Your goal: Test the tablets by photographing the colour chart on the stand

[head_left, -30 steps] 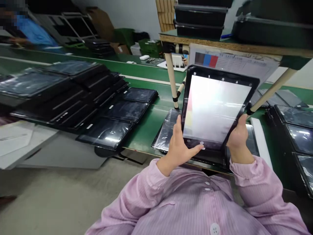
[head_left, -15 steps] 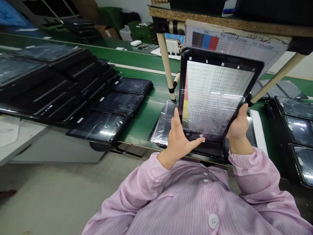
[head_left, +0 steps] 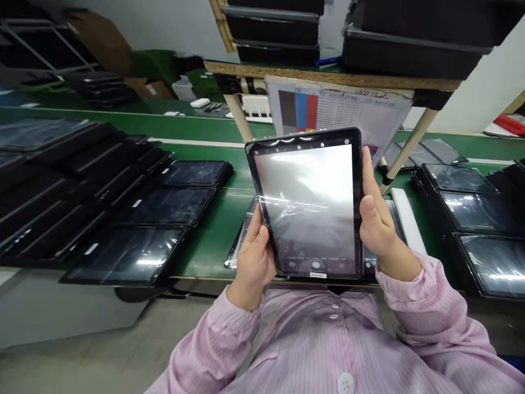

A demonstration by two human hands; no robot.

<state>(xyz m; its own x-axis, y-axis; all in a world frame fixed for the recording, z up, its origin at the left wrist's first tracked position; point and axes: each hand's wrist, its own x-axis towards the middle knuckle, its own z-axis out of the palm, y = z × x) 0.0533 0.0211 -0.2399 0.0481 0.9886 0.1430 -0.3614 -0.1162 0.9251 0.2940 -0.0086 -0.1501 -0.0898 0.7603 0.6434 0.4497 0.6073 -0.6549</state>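
A black-framed tablet [head_left: 307, 208] is held up in front of my chest, its lit screen showing a blurred whitish-grey camera picture with icons along the top and bottom. My left hand [head_left: 255, 254] grips its lower left edge, thumb at the frame. Against the right edge rests my right hand [head_left: 377, 213], its fingers partly behind the tablet and its thumb bent near the frame. Behind the tablet, a printed chart [head_left: 298, 109] with grey, blue and red blocks hangs below a wooden shelf [head_left: 336, 76].
Stacked tablets in black trays [head_left: 123, 251] lie at the left of the green bench [head_left: 209, 246]; more trays [head_left: 476, 213] stand at the right. A white foam strip [head_left: 409, 221] lies right of my hands. Pale posts [head_left: 412, 143] hold up the shelf, which bears black trays [head_left: 414, 52].
The tablet has turned and come lower, away from the chart, and its screen now shows a blur instead of chart text. Both hands have shifted their hold along its sides. The view has moved.
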